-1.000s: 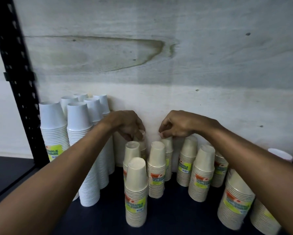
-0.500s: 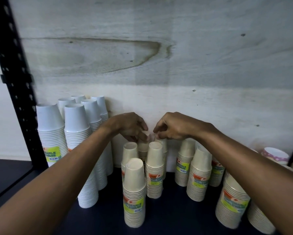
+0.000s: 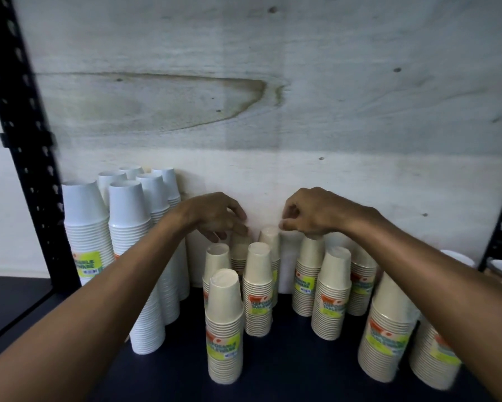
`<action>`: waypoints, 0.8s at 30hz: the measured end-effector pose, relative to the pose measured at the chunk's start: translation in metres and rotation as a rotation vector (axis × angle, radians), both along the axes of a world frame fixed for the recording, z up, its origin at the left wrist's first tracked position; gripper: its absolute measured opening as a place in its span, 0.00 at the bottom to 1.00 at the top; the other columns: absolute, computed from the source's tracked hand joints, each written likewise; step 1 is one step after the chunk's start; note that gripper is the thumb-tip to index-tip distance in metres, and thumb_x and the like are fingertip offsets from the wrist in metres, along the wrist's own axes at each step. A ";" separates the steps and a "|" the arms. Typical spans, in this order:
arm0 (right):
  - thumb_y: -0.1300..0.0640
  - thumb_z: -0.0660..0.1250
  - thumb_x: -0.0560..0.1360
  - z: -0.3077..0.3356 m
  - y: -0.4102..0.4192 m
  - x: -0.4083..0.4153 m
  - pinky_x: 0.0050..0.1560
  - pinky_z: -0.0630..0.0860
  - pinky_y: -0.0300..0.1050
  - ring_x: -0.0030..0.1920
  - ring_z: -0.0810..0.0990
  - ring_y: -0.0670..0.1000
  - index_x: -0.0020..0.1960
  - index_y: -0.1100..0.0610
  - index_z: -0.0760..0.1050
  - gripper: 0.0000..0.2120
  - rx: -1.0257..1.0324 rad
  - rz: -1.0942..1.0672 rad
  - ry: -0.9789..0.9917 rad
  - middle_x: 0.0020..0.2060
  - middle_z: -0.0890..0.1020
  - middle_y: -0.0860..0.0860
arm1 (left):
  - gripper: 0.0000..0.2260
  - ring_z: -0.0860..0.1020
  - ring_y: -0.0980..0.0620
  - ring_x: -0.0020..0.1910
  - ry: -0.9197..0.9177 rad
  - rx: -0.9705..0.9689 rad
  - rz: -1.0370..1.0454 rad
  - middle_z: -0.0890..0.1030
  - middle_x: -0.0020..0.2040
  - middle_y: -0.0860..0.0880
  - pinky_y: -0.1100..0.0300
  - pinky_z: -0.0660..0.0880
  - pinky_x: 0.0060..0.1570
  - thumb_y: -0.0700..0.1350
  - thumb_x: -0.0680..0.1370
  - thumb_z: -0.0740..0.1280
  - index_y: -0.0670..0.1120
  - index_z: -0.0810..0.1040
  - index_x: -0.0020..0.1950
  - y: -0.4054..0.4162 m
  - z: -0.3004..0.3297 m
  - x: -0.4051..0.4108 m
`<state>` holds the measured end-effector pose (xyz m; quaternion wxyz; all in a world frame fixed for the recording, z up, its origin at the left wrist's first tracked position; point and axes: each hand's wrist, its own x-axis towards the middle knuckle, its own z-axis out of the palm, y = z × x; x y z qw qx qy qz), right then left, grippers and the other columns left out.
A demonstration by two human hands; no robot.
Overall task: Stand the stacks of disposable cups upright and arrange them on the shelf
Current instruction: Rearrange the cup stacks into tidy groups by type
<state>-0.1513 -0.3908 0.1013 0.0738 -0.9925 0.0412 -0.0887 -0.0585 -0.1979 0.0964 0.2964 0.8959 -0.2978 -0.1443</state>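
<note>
Head view: left hand (image 3: 219,217) and right hand (image 3: 310,214) hover (fingers seemingly curled) over beige stacks (image 3: 257,288).

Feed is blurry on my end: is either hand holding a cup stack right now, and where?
Cannot tell for sure. Left hand and right hand hover, fingers curled, over the tops of the rear beige cup stacks; no clear grip shows.

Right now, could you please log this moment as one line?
left hand: over rear beige stack | right hand: over neighbouring stack | grips unclear

Yellow-green labels read "DISPOSABLE TABLEWARE" on the front beige cup stack (image 3: 224,329) and, partly hidden, the white stack (image 3: 86,227) to its left.
</note>
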 end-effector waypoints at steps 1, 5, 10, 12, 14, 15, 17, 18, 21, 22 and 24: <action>0.44 0.70 0.73 0.003 -0.004 -0.004 0.50 0.80 0.49 0.45 0.84 0.53 0.46 0.56 0.84 0.15 -0.046 -0.040 0.050 0.41 0.87 0.51 | 0.18 0.83 0.47 0.50 -0.021 0.000 -0.008 0.83 0.56 0.45 0.51 0.82 0.52 0.48 0.74 0.75 0.47 0.79 0.62 0.001 0.002 -0.002; 0.42 0.71 0.72 0.003 -0.011 -0.015 0.54 0.79 0.49 0.51 0.81 0.54 0.53 0.55 0.83 0.18 -0.183 -0.144 0.230 0.50 0.84 0.50 | 0.14 0.84 0.47 0.49 -0.095 0.008 -0.019 0.85 0.53 0.45 0.54 0.82 0.50 0.45 0.74 0.75 0.45 0.83 0.58 0.003 0.001 -0.004; 0.48 0.73 0.73 -0.001 -0.013 -0.016 0.54 0.77 0.45 0.49 0.80 0.50 0.57 0.52 0.82 0.15 -0.086 -0.085 0.180 0.55 0.84 0.50 | 0.12 0.83 0.54 0.41 -0.201 0.019 -0.021 0.85 0.44 0.51 0.59 0.81 0.51 0.42 0.72 0.76 0.46 0.86 0.55 0.002 -0.008 0.001; 0.50 0.73 0.73 -0.001 -0.011 -0.015 0.53 0.76 0.43 0.49 0.79 0.49 0.60 0.53 0.81 0.16 -0.041 -0.051 0.157 0.57 0.83 0.49 | 0.12 0.82 0.56 0.39 -0.208 0.017 -0.012 0.85 0.43 0.51 0.60 0.81 0.51 0.42 0.72 0.76 0.47 0.86 0.54 0.002 -0.009 0.002; 0.51 0.73 0.73 -0.003 -0.010 -0.011 0.56 0.75 0.43 0.54 0.80 0.50 0.62 0.52 0.80 0.18 -0.021 -0.017 0.140 0.59 0.83 0.49 | 0.12 0.83 0.55 0.42 -0.203 0.014 -0.011 0.86 0.47 0.50 0.60 0.81 0.52 0.43 0.71 0.77 0.48 0.86 0.54 0.003 -0.010 0.004; 0.51 0.73 0.72 -0.005 -0.010 -0.008 0.58 0.75 0.44 0.57 0.80 0.50 0.62 0.52 0.80 0.19 -0.019 -0.003 0.129 0.59 0.82 0.49 | 0.12 0.83 0.54 0.43 -0.201 0.012 -0.010 0.87 0.47 0.50 0.60 0.81 0.52 0.43 0.71 0.77 0.48 0.86 0.54 0.004 -0.010 0.005; 0.50 0.73 0.72 -0.011 -0.011 -0.004 0.59 0.76 0.46 0.58 0.80 0.50 0.62 0.51 0.80 0.19 -0.011 0.010 0.103 0.60 0.83 0.49 | 0.12 0.84 0.53 0.44 -0.192 0.001 -0.002 0.87 0.48 0.48 0.60 0.81 0.53 0.43 0.72 0.77 0.47 0.86 0.54 0.004 -0.011 0.005; 0.50 0.73 0.72 -0.013 -0.012 -0.002 0.60 0.77 0.48 0.58 0.80 0.50 0.62 0.52 0.80 0.19 -0.001 0.011 0.088 0.60 0.83 0.50 | 0.11 0.84 0.51 0.45 -0.186 -0.006 0.000 0.87 0.48 0.48 0.59 0.81 0.53 0.43 0.72 0.77 0.47 0.86 0.54 0.004 -0.011 0.004; 0.51 0.72 0.73 -0.015 -0.011 -0.002 0.59 0.78 0.51 0.57 0.81 0.51 0.61 0.52 0.80 0.17 0.015 0.017 0.076 0.58 0.83 0.50 | 0.11 0.85 0.49 0.48 -0.175 -0.016 0.001 0.87 0.48 0.47 0.57 0.81 0.54 0.43 0.72 0.76 0.47 0.86 0.55 0.004 -0.011 0.004; 0.51 0.72 0.73 -0.015 -0.011 -0.002 0.59 0.78 0.51 0.56 0.81 0.51 0.61 0.52 0.80 0.17 0.010 0.019 0.077 0.58 0.83 0.50 | 0.11 0.85 0.49 0.47 -0.176 -0.015 -0.001 0.87 0.48 0.47 0.58 0.81 0.54 0.44 0.72 0.76 0.47 0.86 0.54 0.004 -0.012 0.004; 0.50 0.72 0.73 -0.016 -0.011 -0.002 0.58 0.78 0.51 0.55 0.81 0.52 0.60 0.53 0.80 0.17 0.000 0.008 0.074 0.57 0.83 0.51 | 0.11 0.85 0.48 0.49 -0.171 -0.015 -0.009 0.87 0.48 0.46 0.56 0.81 0.54 0.44 0.72 0.76 0.47 0.86 0.54 0.006 -0.011 0.003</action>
